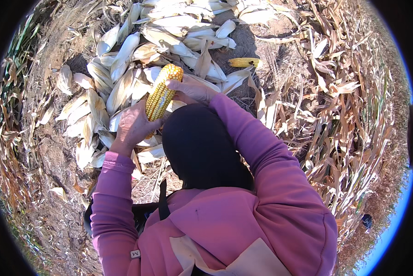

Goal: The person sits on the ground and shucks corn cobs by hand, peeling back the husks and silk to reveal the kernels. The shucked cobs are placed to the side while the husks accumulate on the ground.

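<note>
A husked ear of corn with yellow kernels is held between my two hands, tilted with one end up and to the right. My left hand grips its lower end, the thumb lying across the kernels. Around the upper end is my right hand, thumb pressed on the side and the other fingers partly hidden. A pale, whitish strip runs along some of the kernel rows. Dry corn husks lie piled on the ground just beyond and beneath both hands.
A second bare ear of corn lies on the soil to the right of the husk pile. Dry corn stalks and leaves cover the right side. Green leaves stand at the far left. A dark object sits at lower right.
</note>
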Available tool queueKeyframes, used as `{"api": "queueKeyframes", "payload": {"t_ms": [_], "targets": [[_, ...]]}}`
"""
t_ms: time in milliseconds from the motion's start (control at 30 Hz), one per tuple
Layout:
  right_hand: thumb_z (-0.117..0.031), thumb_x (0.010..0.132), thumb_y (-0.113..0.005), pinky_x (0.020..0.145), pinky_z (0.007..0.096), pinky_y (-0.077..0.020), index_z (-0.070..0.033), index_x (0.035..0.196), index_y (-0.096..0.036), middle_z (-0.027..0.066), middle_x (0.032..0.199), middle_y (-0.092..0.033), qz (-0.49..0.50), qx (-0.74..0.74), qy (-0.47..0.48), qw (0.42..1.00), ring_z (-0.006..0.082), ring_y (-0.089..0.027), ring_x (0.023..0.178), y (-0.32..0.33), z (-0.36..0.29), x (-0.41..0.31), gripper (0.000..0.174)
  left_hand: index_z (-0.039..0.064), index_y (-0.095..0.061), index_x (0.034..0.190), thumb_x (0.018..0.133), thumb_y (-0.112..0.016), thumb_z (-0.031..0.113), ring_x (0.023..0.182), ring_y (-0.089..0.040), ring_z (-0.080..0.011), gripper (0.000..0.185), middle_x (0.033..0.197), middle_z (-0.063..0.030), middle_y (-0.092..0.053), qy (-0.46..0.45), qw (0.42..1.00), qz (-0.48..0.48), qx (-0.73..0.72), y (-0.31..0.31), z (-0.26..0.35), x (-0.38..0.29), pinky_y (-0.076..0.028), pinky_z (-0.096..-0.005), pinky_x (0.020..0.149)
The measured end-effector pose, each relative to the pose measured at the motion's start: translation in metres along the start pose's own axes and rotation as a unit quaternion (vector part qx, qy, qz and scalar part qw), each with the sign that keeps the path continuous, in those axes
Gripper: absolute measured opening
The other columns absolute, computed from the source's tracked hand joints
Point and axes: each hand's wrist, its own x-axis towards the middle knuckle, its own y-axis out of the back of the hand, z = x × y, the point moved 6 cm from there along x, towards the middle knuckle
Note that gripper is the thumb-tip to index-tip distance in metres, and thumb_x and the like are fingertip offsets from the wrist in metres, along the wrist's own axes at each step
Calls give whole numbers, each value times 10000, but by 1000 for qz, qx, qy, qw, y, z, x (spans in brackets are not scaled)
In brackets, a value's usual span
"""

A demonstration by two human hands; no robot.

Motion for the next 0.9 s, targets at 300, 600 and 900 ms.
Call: {"api": "queueKeyframes", "payload": {"t_ms": [300,600,900], "targets": [[-186,868,-623,708,268,-474,-58,1052,-524,0,880,-565,286,85,140,944,102,-568,786,116,-19,-30,245,-1,-539,755,880,-619,343,531,-470,-194,375,584,-85,-506,27,990,24,-134,-32,-67,9,-405,-348,537],[-377,686,-785,776,347,-491,4,1150,-469,132,985,-606,431,-479,-46,763,238,-614,871,262,13,-149,678,47,-515,736,923,-582,217,585,-335,-41,261,607,62,-398,137,947,93,-275,-53,-193,-89,-312,-228,520],[-429,736,-729,848,350,-463,17,1163,-477,151,1025,-612,352,-420,-82,832,227,-602,950,202,29,-56,667,26,-541,745,918,-584,223,621,-400,-45,266,634,38,-481,245,938,46,-242,-39,-166,-95,-359,-232,559]]}}
